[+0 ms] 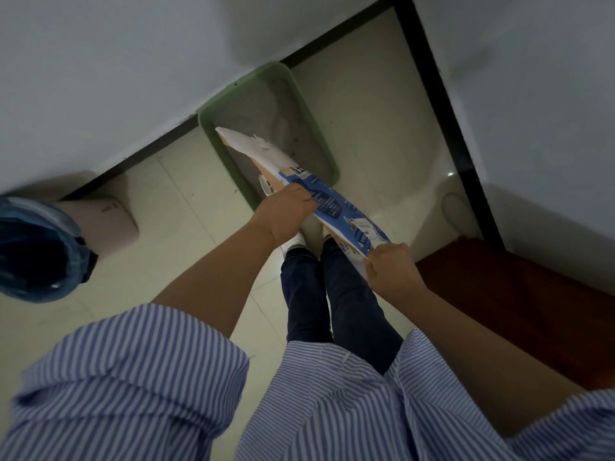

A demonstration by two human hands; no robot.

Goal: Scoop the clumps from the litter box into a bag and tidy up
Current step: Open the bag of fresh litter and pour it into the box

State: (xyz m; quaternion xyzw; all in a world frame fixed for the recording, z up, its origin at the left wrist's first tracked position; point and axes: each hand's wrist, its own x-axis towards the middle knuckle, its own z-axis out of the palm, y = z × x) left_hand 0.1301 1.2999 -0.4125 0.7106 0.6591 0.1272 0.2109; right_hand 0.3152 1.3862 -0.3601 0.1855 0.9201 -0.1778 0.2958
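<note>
A green litter box [213, 109] with grey litter stands on the floor against the white wall. I hold a blue-and-white litter bag [332, 201] tilted over it, its torn white open end [253, 146] hanging above the near part of the litter. My left hand [286, 211] grips the bag around its middle. My right hand [389, 267] pinches the bag's bottom corner, nearer my legs. No scoop shows in this view.
A bin lined with a blue bag [36, 251] stands at the left, with a pink object [106, 221] beside it. A reddish-brown wooden piece [519, 304] sits at the right. Black skirting [436, 104] runs along both walls. Pale floor tiles lie between.
</note>
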